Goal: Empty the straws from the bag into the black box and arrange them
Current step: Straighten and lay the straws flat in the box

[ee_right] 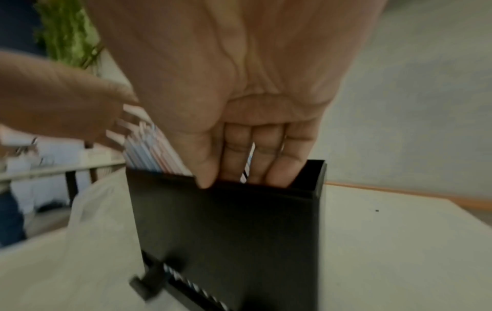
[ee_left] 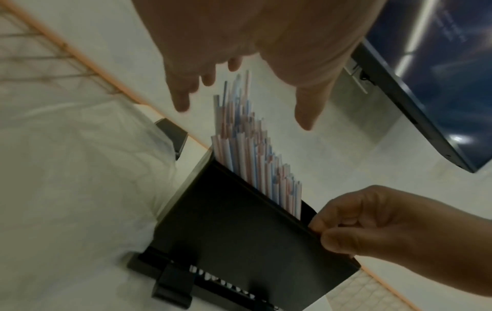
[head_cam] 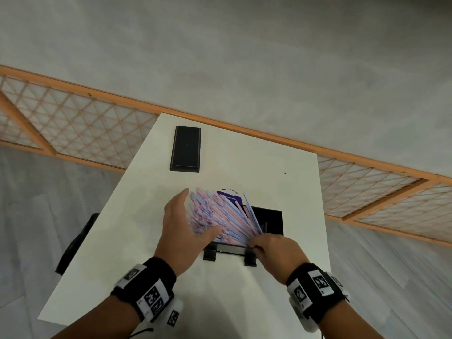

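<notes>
A white rectangular tabletop [head_cam: 127, 231] stands before grey walls and an orange-framed lattice panel [head_cam: 73, 123]. On it the upright black plastic box [head_cam: 269, 221] holds a fanned bundle of pink, blue and white striped straws [head_cam: 220, 216]. The left hand [head_cam: 182, 225] has its fingers spread loosely against the bundle's left side. The right hand [head_cam: 274, 250] has its fingers [ee_right: 255, 160] curled over the box's near rim, among the straws. Beyond the fingers lies a flat black rectangular lid [head_cam: 186, 149].

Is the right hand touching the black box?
Touching. In the left wrist view the right hand pinches the black box at its top rim; the right wrist view shows fingers dipping inside.
</notes>
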A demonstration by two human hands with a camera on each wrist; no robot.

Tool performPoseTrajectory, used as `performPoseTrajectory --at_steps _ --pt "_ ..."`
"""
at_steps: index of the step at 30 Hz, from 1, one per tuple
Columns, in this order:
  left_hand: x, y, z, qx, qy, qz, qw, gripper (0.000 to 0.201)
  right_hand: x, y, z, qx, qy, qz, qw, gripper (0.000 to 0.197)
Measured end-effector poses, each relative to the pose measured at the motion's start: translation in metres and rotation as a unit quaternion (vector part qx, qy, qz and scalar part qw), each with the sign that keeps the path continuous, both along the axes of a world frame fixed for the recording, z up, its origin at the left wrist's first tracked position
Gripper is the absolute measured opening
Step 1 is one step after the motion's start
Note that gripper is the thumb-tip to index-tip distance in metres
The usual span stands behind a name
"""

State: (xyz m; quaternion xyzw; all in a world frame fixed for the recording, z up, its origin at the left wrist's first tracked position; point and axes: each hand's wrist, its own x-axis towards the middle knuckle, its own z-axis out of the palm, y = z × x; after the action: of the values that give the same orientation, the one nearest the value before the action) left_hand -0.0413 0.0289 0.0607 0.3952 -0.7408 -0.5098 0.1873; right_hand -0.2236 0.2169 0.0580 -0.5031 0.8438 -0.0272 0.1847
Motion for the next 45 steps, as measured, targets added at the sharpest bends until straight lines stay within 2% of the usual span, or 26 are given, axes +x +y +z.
performPoseTrajectory --at_steps 2,4,10,13,16,21,24,26,31,35,39,45 --pt "0.002 -0.001 -0.002 0.099 0.014 -0.033 0.994 0.118 0.003 0.000 0.001 -0.002 -0.050 -0.018 0.999 0.027" --pt "0.002 0.003 -0.004 0.141 0.011 -0.052 0.989 0.116 0.001 -0.003 0.000 0.017 -0.076 -0.025 0.997 0.038" --pt "-0.002 0.025 -0.004 0.125 0.012 -0.033 0.992 0.102 -0.006 -0.026 -0.012 0.071 -0.117 0.032 0.990 0.032" --pt "-0.008 0.028 -0.004 0.121 0.019 -0.032 0.992 0.098 -0.011 -0.034 -0.013 0.093 -0.171 0.047 0.980 0.032" --pt "-0.017 0.022 -0.004 0.117 0.020 -0.066 0.991 0.109 -0.016 -0.042 -0.010 0.119 -0.211 0.050 0.969 0.021" --pt "-0.034 0.013 -0.013 0.097 -0.010 -0.092 0.991 0.128 -0.015 -0.057 -0.002 0.173 -0.218 0.045 0.959 0.018" --pt "-0.042 0.013 -0.021 0.096 -0.036 -0.093 0.990 0.158 -0.010 -0.064 -0.003 0.221 -0.226 0.046 0.948 0.056" --pt "-0.047 0.016 -0.021 0.095 -0.050 -0.097 0.989 0.166 -0.005 -0.067 -0.007 0.235 -0.213 0.032 0.948 0.071" --pt "-0.050 0.016 -0.033 0.117 -0.020 -0.089 0.989 0.154 -0.003 -0.073 -0.013 0.205 -0.207 -0.006 0.957 0.044" --pt "-0.040 0.020 -0.027 0.135 0.014 -0.083 0.987 0.135 0.001 -0.076 -0.006 0.171 -0.163 0.002 0.972 0.041" --pt "-0.033 0.020 -0.023 0.141 0.023 -0.063 0.988 0.134 0.004 -0.079 0.003 0.157 -0.146 0.009 0.977 0.039" --pt "-0.032 0.012 -0.022 0.132 0.033 -0.019 0.991 0.114 0.003 -0.090 0.021 0.141 -0.116 0.022 0.983 0.042"
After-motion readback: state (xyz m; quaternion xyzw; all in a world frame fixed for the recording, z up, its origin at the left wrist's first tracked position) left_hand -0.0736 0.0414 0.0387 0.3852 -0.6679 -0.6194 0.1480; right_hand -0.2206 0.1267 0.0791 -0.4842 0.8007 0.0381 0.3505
